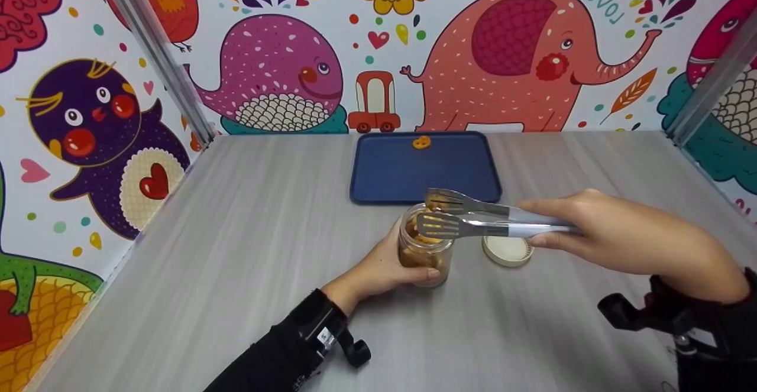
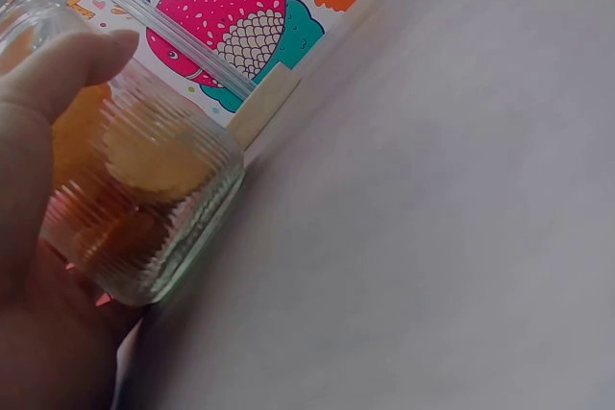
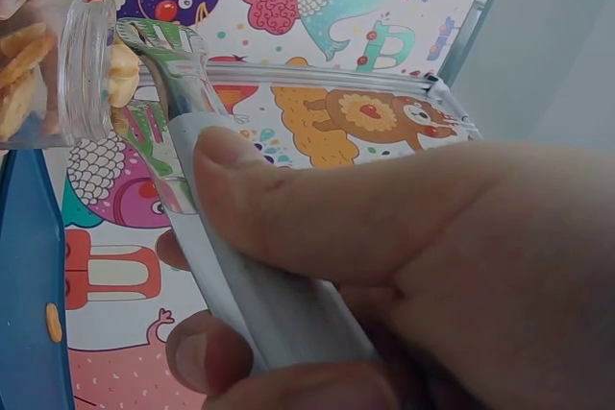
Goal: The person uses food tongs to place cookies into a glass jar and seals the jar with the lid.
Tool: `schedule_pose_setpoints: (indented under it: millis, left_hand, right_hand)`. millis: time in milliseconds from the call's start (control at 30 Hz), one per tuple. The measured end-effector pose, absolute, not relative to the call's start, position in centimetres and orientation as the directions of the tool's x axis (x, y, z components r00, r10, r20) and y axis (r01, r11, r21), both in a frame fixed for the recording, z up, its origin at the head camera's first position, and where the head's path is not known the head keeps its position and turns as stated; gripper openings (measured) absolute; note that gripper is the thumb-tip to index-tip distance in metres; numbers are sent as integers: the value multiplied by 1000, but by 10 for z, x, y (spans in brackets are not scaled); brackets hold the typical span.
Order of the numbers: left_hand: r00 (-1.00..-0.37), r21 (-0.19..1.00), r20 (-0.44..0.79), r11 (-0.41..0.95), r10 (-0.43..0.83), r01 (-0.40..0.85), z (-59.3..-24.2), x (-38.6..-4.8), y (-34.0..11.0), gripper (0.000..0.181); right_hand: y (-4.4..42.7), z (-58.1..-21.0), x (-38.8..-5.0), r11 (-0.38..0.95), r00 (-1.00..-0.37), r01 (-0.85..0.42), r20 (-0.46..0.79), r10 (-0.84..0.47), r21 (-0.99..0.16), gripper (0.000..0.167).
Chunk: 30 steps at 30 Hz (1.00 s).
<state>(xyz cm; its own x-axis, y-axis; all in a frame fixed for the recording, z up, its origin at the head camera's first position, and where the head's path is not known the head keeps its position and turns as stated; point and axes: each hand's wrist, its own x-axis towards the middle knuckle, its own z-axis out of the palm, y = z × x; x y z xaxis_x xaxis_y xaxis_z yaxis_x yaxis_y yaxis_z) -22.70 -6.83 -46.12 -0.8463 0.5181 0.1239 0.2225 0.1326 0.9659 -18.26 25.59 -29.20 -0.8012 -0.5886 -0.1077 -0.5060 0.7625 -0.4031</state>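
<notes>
My left hand (image 1: 381,265) grips a clear glass jar (image 1: 424,259) around its side, thumb towards me. Ribbed glass shows in the left wrist view, with several golden-brown cookies (image 2: 159,156) inside. My right hand (image 1: 627,232) holds metal tongs (image 1: 473,226) by their pale grey handles, thumb on one arm and fingers on the other. The slotted tong tips are at the jar's mouth, slightly apart. Between them, in the right wrist view, is a light yellow-brown cookie (image 3: 123,74) at the rim; how firmly it is pinched I cannot tell.
Behind the jar lies a blue tray (image 1: 426,173) with one holed orange cookie (image 1: 421,142) near its far edge. A round cream lid (image 1: 507,251) rests on the grey table (image 1: 266,220) right of the jar, partly under the tongs. Cartoon-printed walls (image 1: 378,43) bound the table.
</notes>
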Motion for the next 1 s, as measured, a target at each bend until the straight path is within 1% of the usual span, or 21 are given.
schedule_pose_setpoints:
  millis: [333,667,1000]
  left_hand:
    - [-841,973,111,115,529,200,-462,-227,-69,111]
    - [-843,970,118,122,524,212,-461,-227,-69,112]
    - [-847,965,108,149,520,215,-460,-226,-70,114]
  right_hand:
    - [256,-293,-183,772,-809,-495,-112,-577,-398,59]
    - [253,-292,-183,780,-812,-481,-132,-569,-401,63]
    - [253,-292,-183,769,-811,-501,-97,-578,-397,58]
